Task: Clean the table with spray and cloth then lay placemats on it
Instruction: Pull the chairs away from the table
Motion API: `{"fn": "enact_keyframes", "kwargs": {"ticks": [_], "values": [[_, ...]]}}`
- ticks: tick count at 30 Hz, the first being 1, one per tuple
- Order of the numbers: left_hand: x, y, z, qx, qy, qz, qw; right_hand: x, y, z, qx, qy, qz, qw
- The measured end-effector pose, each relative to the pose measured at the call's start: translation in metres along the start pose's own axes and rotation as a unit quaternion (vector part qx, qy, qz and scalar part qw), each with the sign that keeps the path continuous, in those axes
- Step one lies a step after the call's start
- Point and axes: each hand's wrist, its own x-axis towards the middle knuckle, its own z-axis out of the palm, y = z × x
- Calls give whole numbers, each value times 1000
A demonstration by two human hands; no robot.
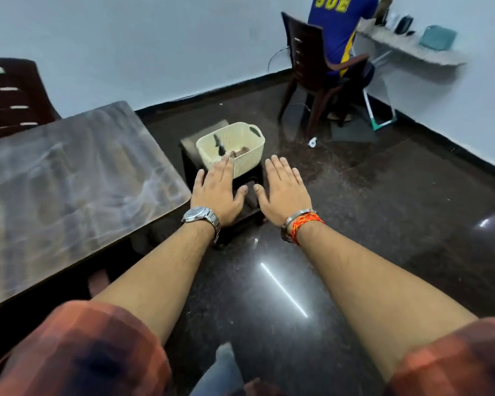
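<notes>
A dark wooden table (69, 178) with a glossy, smeared top fills the left side. To its right a cream plastic basket (240, 140) stands on a low dark stool (192, 144); a dark spray head (219, 145) and something brownish (239, 152) show inside it. My left hand (219, 192), with a metal watch at the wrist, is stretched out flat just in front of the basket, fingertips over its near rim. My right hand (285, 190), with a bangle and orange thread, is held flat beside the basket. Both hands hold nothing. No cloth can be made out.
A dark chair (12, 98) stands behind the table. At the back right a person in a blue shirt (339, 32) sits on a chair at a wall shelf (412, 48). The floor (355, 212) is dark polished stone.
</notes>
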Motion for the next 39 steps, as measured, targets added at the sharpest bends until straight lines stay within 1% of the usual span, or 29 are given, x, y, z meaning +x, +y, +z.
{"fn": "enact_keyframes", "kwargs": {"ticks": [3,7,12,16,18,21,24,27,32,37,39], "values": [[75,11,23,2,1,-4,1000,59,39,5,-12,-11,-13,1000],[178,12,58,4,-8,-40,999,154,82,24,-18,-34,-33,999],[297,4,78,10,-36,-71,997,272,119,40,-13,-70,-50,996],[398,5,84,18,-36,-114,993,372,160,50,-5,-84,-77,993],[439,5,96,23,-28,-122,992,417,181,61,-2,-95,-90,991],[510,4,122,24,-6,-171,985,495,216,80,-7,-107,-124,986],[564,10,145,19,-20,-230,973,560,246,90,-10,-128,-176,976],[609,13,157,19,-9,-269,963,627,270,97,-20,-144,-215,966],[673,-14,156,24,24,-357,933,733,270,111,-25,-172,-283,943],[732,-72,163,37,39,-430,901,830,231,155,-11,-176,-363,915],[753,-105,166,40,45,-464,884,868,206,178,-13,-180,-392,902]]}}
